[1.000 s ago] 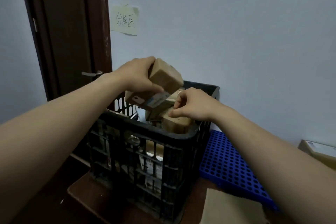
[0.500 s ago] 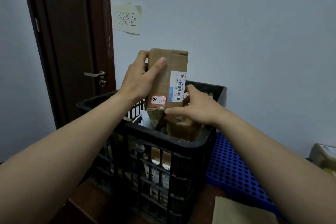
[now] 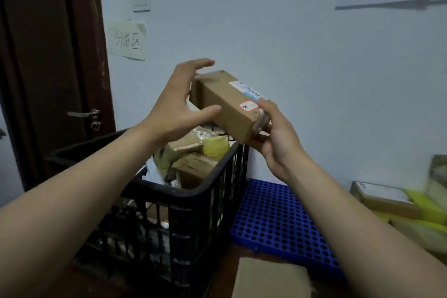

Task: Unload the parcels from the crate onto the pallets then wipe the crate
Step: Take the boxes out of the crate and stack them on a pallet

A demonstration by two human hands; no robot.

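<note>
Cardboard parcel (image 3: 227,104) over black crate (image 3: 191,192): right hand (image 3: 275,140) grips one end; left hand (image 3: 173,106) splayed alongside.

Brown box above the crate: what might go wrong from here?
1. Only the right hand grips the brown box, at one end; the left hand is spread open. The long box could tip loose and drop onto the parcels in the black crate.
2. The blue pallet lies low beside the crate; swinging across, the box might clip the crate's rim.
</note>
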